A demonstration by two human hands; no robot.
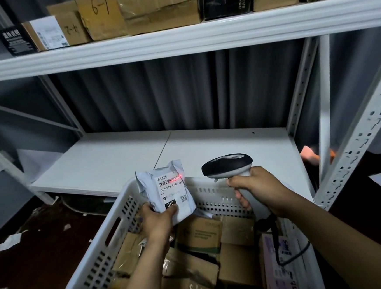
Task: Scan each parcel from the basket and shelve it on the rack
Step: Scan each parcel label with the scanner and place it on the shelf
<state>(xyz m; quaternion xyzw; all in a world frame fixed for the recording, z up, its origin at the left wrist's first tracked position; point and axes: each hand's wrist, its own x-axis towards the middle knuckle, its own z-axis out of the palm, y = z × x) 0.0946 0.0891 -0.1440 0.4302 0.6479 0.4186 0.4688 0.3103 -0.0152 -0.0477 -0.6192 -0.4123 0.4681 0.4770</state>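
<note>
Left hand (pixel 158 220), at lower centre of the frame, is closed on the bottom edge of the white parcel (pixel 166 192), thumb laid across the black block of its label. The soft bag is thus held upright by one end only, above the far rim of the basket (pixel 96 259). Since so little of it is gripped, it could be let slip and dropped back among the cartons (pixel 199 235) packed in the basket, where it might be taken for an unscanned one. To the right, the right hand (pixel 257 191) is wrapped round the grip of the scanner (pixel 227 164), and its dark cable (pixel 267 224) is trailed down over the basket's contents. The cable could be snagged on a carton corner and the aim jerked. The red scan line (pixel 177 178) is seen at the right end of the barcode and partly off it, so a failed read is judged possible unless the beam is shifted left or the creased bag is flattened. Beyond, the lower shelf (pixel 208 147) of the rack is spread across the middle of the frame, and a light bag set near its front edge could be knocked off. Along the top, the upper shelf (pixel 176 40) is filled with boxes (pixel 160 9).
</note>
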